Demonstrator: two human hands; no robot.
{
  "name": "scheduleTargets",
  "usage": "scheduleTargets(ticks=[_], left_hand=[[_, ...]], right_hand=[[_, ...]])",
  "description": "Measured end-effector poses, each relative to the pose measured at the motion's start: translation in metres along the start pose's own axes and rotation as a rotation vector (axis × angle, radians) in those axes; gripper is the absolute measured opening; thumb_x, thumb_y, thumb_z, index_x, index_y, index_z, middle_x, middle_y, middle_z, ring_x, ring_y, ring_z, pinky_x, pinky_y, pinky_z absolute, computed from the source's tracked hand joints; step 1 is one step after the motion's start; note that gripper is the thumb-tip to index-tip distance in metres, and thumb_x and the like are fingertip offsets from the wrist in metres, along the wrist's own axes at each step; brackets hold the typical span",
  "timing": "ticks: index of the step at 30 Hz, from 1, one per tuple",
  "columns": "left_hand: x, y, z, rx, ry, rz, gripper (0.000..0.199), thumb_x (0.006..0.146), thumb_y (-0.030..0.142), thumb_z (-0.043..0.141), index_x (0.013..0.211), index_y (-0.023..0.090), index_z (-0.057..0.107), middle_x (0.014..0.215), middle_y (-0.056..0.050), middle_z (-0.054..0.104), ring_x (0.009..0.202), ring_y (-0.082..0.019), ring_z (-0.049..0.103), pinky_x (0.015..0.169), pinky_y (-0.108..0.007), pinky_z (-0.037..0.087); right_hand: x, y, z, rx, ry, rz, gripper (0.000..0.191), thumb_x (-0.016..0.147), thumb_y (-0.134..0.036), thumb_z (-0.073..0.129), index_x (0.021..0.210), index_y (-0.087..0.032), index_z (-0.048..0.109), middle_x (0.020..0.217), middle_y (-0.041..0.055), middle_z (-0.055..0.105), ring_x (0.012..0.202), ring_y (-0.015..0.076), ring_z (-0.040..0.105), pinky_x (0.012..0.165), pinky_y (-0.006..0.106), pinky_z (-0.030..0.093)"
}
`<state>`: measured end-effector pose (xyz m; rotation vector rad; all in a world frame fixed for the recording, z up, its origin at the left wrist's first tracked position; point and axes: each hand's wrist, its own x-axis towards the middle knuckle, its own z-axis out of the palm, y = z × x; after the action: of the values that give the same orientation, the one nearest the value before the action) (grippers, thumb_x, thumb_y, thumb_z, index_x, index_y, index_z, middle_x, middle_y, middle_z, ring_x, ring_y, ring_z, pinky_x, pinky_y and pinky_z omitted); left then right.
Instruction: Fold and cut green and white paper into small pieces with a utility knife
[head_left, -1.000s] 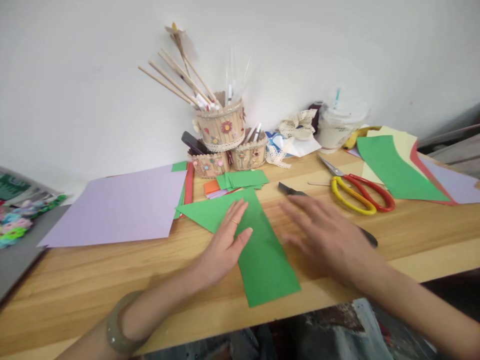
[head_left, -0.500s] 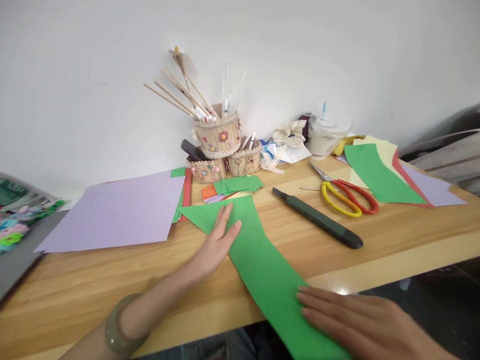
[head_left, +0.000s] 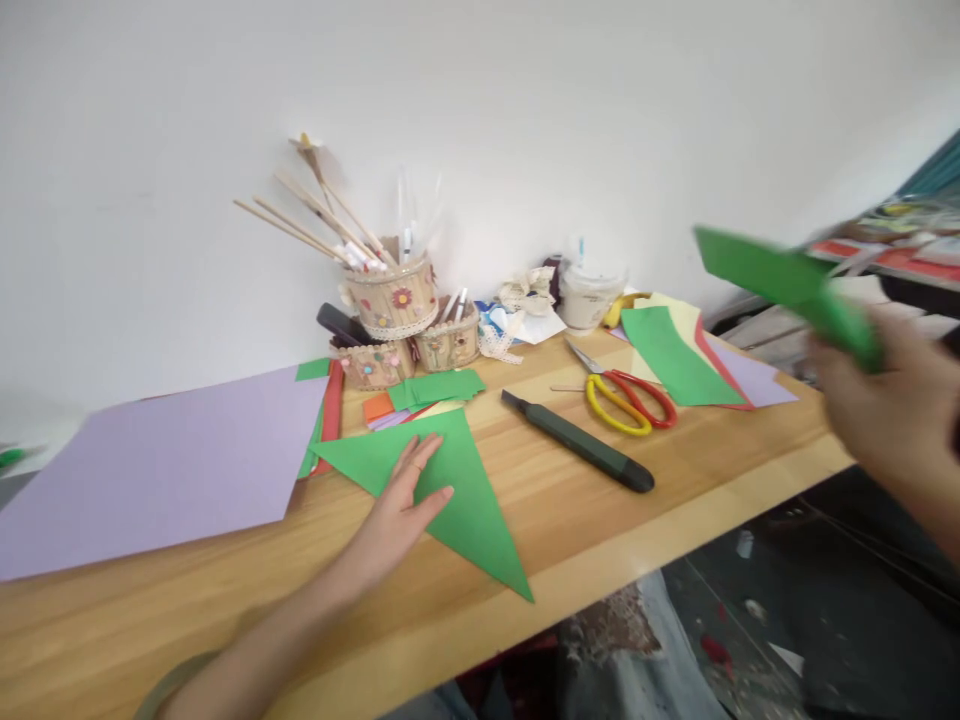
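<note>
My left hand [head_left: 401, 510] lies flat, fingers spread, on a green paper triangle [head_left: 484, 515] on the table. Raised at the right, past the table's front edge, my right hand [head_left: 900, 390] grips a strip of green paper [head_left: 765, 270], slightly blurred. To the right of the triangle lies a slim dark green and black cutting tool [head_left: 585, 440], perhaps a craft knife. Beyond it are scissors [head_left: 630, 402] with one yellow and one red handle. Small green paper pieces [head_left: 442, 387] are piled just behind the triangle.
A large lilac sheet [head_left: 172, 455] covers the table's left side. Decorated pots [head_left: 394, 300] holding sticks and pens stand by the wall. Curved green, red, cream and lilac papers [head_left: 675, 360] lie at the right, near a lidded cup [head_left: 589, 295].
The right hand has lifted the green strip off the table and carried it up and right. A triangle stays under the left hand. The view has shifted to the right.
</note>
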<state>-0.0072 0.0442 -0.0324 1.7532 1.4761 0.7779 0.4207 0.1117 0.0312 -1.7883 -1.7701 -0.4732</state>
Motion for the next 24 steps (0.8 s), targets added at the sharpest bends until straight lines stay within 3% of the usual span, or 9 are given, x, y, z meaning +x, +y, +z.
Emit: scheduleTargets(ticks=[4,7,14,17,18,20,22,24], left_hand=[[0.000,-0.002,0.001,-0.032,-0.005,0.003,0.053,0.089,0.037,0.049,0.140,0.026,0.041,0.154,-0.005,0.030,0.146,-0.025,0.012,0.115,-0.051,0.019],[0.000,0.001,0.000,0.009,-0.022,0.004,0.052,0.089,0.036,0.048,0.139,0.025,0.042,0.153,-0.007,0.032,0.145,-0.025,0.014,0.115,-0.051,0.021],[0.002,0.006,-0.003,0.022,-0.033,0.009,0.049,0.088,0.035,0.049,0.136,0.026,0.046,0.151,-0.006,0.036,0.145,-0.025,0.017,0.115,-0.053,0.020],[-0.003,0.004,0.000,-0.075,-0.021,-0.053,0.054,0.087,0.035,0.053,0.140,0.027,0.043,0.155,-0.005,0.029,0.145,-0.027,0.011,0.115,-0.055,0.017],[-0.006,0.004,0.002,-0.111,-0.022,-0.084,0.057,0.087,0.035,0.054,0.142,0.027,0.040,0.156,-0.005,0.023,0.145,-0.028,0.009,0.114,-0.056,0.018],[-0.013,0.006,0.005,-0.163,-0.043,-0.142,0.065,0.088,0.035,0.054,0.148,0.026,0.030,0.158,-0.005,0.014,0.145,-0.028,0.007,0.113,-0.055,0.023],[-0.018,0.011,0.006,-0.162,-0.076,-0.170,0.069,0.089,0.033,0.050,0.151,0.024,0.021,0.158,-0.006,0.011,0.145,-0.026,0.010,0.113,-0.050,0.028],[-0.017,0.017,0.002,-0.081,-0.084,-0.145,0.067,0.089,0.032,0.049,0.150,0.021,0.023,0.158,-0.007,0.015,0.145,-0.024,0.013,0.113,-0.046,0.029]], right_hand=[[0.000,0.002,0.011,0.191,-0.250,-0.082,0.031,0.094,-0.024,0.043,0.118,-0.021,0.062,0.118,0.0091,0.065,0.113,0.0199,0.057,0.091,0.028,0.044],[-0.003,0.001,0.026,0.251,-0.372,-0.090,0.035,0.091,-0.019,0.038,0.113,-0.015,0.065,0.118,0.0117,0.065,0.115,0.0218,0.057,0.094,0.030,0.041],[0.005,0.001,0.021,0.174,-0.226,0.090,0.048,0.093,-0.030,0.031,0.123,0.001,0.052,0.126,0.0294,0.054,0.116,0.0310,0.052,0.089,0.039,0.040],[-0.001,-0.032,0.013,0.149,-0.141,0.087,0.048,0.093,-0.031,0.033,0.125,0.002,0.049,0.119,0.0323,0.055,0.112,0.0326,0.054,0.088,0.044,0.041],[-0.008,-0.049,0.010,0.173,-0.171,0.031,0.045,0.093,-0.031,0.035,0.122,-0.001,0.052,0.116,0.0290,0.059,0.106,0.0305,0.058,0.084,0.042,0.044],[-0.027,-0.089,0.008,0.226,-0.220,-0.126,0.038,0.091,-0.033,0.042,0.115,-0.009,0.058,0.114,0.0205,0.064,0.111,0.0278,0.057,0.092,0.041,0.043],[-0.052,-0.130,0.010,0.261,-0.213,-0.302,0.035,0.090,-0.035,0.048,0.116,-0.015,0.060,0.129,0.0149,0.059,0.128,0.0277,0.044,0.108,0.046,0.029],[-0.076,-0.164,0.016,0.249,-0.190,-0.604,0.038,0.093,-0.030,0.045,0.123,-0.011,0.057,0.133,0.0159,0.056,0.129,0.0265,0.045,0.109,0.049,0.029]])
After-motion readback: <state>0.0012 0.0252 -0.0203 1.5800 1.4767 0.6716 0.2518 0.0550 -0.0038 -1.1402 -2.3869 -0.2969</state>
